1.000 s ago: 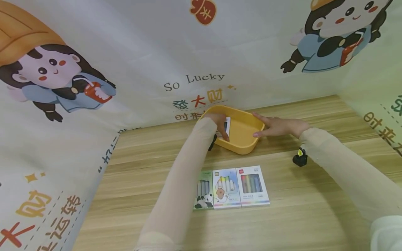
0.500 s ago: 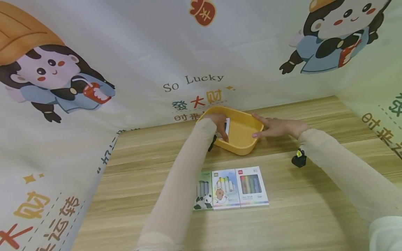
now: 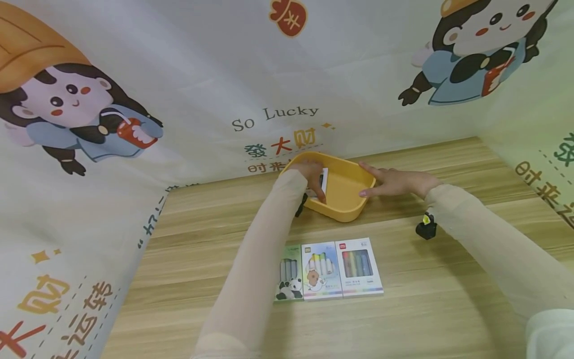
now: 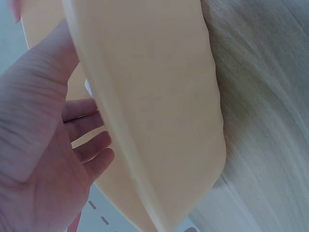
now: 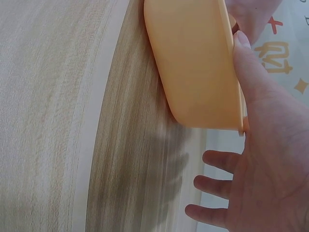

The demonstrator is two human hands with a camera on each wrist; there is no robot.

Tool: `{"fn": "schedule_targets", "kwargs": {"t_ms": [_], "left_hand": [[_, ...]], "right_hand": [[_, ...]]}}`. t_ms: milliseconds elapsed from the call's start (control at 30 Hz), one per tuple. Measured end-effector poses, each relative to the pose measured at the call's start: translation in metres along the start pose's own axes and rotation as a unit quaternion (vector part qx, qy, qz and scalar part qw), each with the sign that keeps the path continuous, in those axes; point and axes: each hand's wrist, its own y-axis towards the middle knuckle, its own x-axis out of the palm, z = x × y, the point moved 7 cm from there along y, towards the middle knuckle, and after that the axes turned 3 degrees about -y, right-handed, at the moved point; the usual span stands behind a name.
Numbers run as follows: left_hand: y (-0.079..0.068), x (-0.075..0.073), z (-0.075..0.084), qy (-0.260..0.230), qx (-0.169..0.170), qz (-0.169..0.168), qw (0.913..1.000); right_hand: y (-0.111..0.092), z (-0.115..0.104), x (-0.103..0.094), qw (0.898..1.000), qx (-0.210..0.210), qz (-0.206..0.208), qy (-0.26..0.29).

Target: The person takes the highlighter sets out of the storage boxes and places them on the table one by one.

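A yellow plastic bin [image 3: 347, 192] stands at the back of the table. My left hand [image 3: 311, 177] reaches over its left side and holds a white box [image 3: 325, 179] with a dark window inside it; most of that box is hidden under the hand. In the left wrist view, the left hand's fingers [image 4: 91, 145] are bent inside the bin, and its thumb tip is behind the bin wall. My right hand [image 3: 394, 182] grips the bin's right corner between thumb and forefinger. Its other fingers [image 5: 212, 188] stick out free of the bin.
Three marker boxes lie side by side nearer me: a green panda box [image 3: 290, 276], partly covered by the left sleeve, a pale blue box [image 3: 322, 271] and a white windowed box [image 3: 360, 267]. A printed cloth [image 3: 202, 89] hangs behind the wooden table [image 3: 202, 224].
Both hands and the bin keep almost the same place. The whole head view has shifted very slightly.
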Motion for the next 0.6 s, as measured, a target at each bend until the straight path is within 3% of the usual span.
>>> {"fn": "schedule_targets", "kwargs": {"t_ms": [467,600], "left_hand": [[-0.0030,-0.0055,0.0031,-0.017,0.021,0.009,0.9996],[-0.0023,-0.0075,0.0041,-0.008,0.014,0.008,0.9998]], "right_hand": [[0.0037,0.0028,0.0004,1.000,-0.008,0.004,-0.010],[0.0033,0.0031,0.0005,1.000,-0.007,0.004,-0.006]]}}
